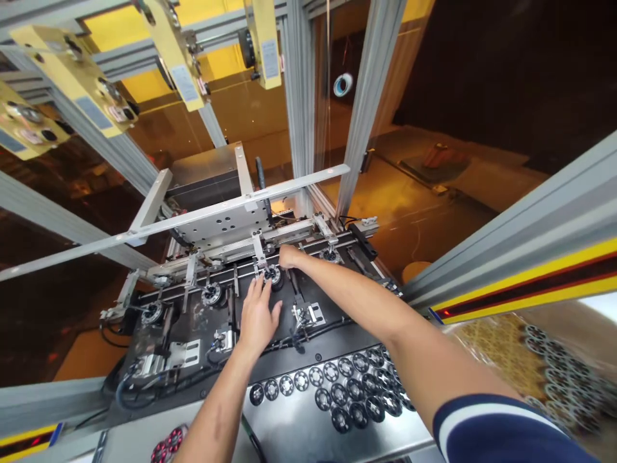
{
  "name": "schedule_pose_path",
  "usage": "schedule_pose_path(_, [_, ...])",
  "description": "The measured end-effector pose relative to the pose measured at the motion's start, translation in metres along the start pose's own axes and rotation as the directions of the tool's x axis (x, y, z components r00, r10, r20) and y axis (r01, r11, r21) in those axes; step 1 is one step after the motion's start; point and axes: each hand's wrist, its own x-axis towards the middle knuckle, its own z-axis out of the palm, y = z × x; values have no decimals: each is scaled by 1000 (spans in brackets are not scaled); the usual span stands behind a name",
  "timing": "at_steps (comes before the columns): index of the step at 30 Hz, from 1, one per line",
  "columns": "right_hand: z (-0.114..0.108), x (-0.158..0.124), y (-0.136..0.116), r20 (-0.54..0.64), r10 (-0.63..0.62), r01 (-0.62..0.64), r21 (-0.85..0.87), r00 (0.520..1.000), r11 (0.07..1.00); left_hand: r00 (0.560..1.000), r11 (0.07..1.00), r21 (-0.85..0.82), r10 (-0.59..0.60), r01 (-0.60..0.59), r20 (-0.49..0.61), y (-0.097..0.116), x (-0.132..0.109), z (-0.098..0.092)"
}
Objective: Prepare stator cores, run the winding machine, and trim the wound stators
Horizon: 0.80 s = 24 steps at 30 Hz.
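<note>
My left hand (259,315) lies palm down with its fingers stretched out, their tips at the near side of a round black-and-silver part (272,275) on the machine. Whether they press on it, I cannot tell. Just right of that part, my right hand (289,256) is curled downward beside the machine's rails; its fingertips and anything in them are hidden. A metal arm (259,247) reaches down to the same round part from behind. Similar round parts sit in stations to the left (212,294), farther left (153,312) and to the right (331,255).
Several loose round parts (339,393) stand in rows on the silver front ledge (289,431). Red-wound parts (168,442) lie at the lower left. A long metal bar (193,222) crosses above the machine. Yellow-edged strips (525,283) run along the side posts. More parts (563,366) lie at right.
</note>
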Motion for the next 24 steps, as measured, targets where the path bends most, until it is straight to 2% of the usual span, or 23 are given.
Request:
schedule_pose_path(3, [-4, -4, 4, 9, 38, -38, 46, 999, 998, 999, 1000, 16, 0, -1, 33, -5, 9, 13])
schedule_pose_path(7, [1, -19, 6, 78, -5, -3, 110, 997, 994, 998, 999, 31, 22, -24, 67, -8, 13, 18])
schedule_pose_path(11, [3, -35, -2, 71, -22, 14, 111, 997, 994, 995, 997, 56, 38, -43, 96, -9, 14, 16])
schedule_pose_path(15, [-11, -62, -2, -11, -54, 54, 51, 999, 997, 993, 996, 56, 65, -71, 96, -8, 12, 2])
schedule_pose_path(18, [-31, -93, 26, -84, -77, 76, -19, 994, 997, 989, 993, 18, 114, -116, 93, -3, 18, -12])
schedule_pose_path(20, [-48, -110, 56, -143, -31, 22, -69, 989, 997, 980, 986, -19, 166, -165, 107, 5, 31, -16])
schedule_pose_path(24, [-74, -118, 106, -217, 99, -130, -132, 971, 983, 924, 942, -98, 333, -320, 189, 35, 75, -1])
